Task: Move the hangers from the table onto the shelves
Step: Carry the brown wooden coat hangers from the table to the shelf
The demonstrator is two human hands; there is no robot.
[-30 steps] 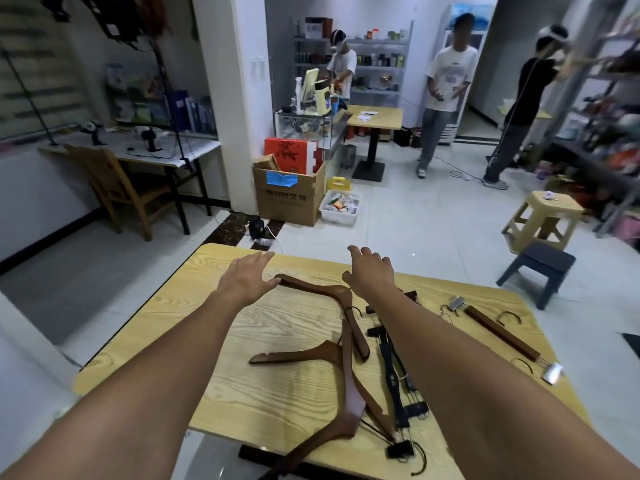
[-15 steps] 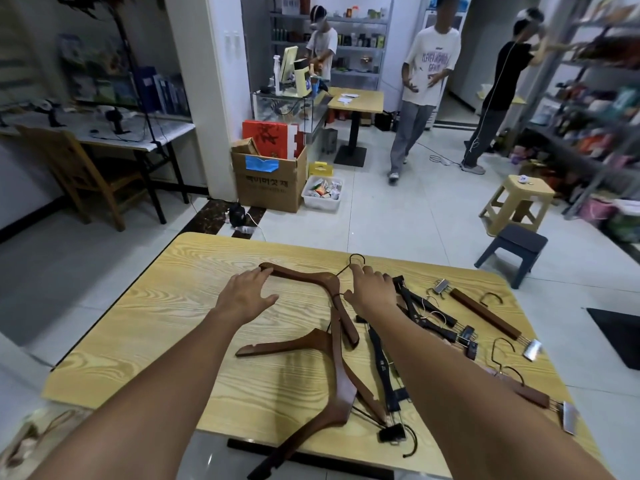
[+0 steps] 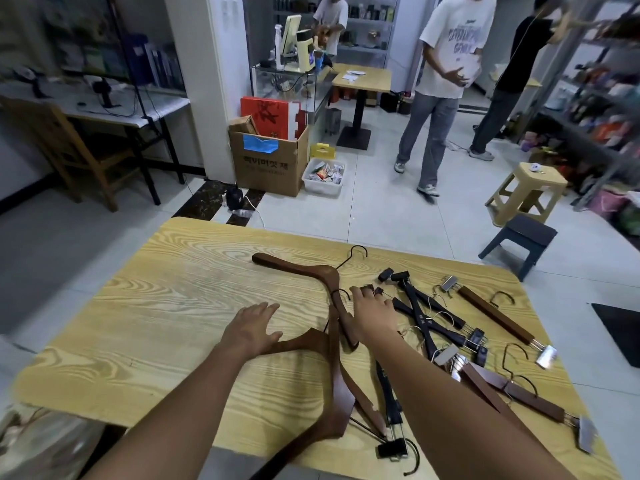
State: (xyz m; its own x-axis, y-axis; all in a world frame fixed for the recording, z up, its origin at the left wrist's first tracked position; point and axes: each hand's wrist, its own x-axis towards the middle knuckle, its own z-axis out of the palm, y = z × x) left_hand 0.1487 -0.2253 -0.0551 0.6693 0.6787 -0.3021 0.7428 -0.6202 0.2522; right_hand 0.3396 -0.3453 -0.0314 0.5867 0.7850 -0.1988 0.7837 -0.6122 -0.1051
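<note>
Several hangers lie on the yellow wood-grain table [image 3: 149,306]. Two brown wooden coat hangers cross near the middle: the far one [image 3: 298,270] and the near one [image 3: 334,379]. To their right lie black clip hangers [image 3: 424,315] and brown clip bars [image 3: 491,313]. My left hand [image 3: 252,329] lies flat, fingers straight, on the left arm of the near coat hanger. My right hand [image 3: 372,310] rests over the lower arm of the far coat hanger, fingertips at its hook; whether they curl round anything is hidden.
Two persons stand on the tiled floor beyond the table, a third at the back shelves. A cardboard box [image 3: 270,161], a white bin [image 3: 323,176], a beige stool [image 3: 526,192] and a dark stool [image 3: 519,242] stand around. Metal shelves [image 3: 595,109] line the right wall.
Both hands have drawn back toward me and lowered onto the wooden coat hangers. The view has tilted down, so more hangers show at the right.
</note>
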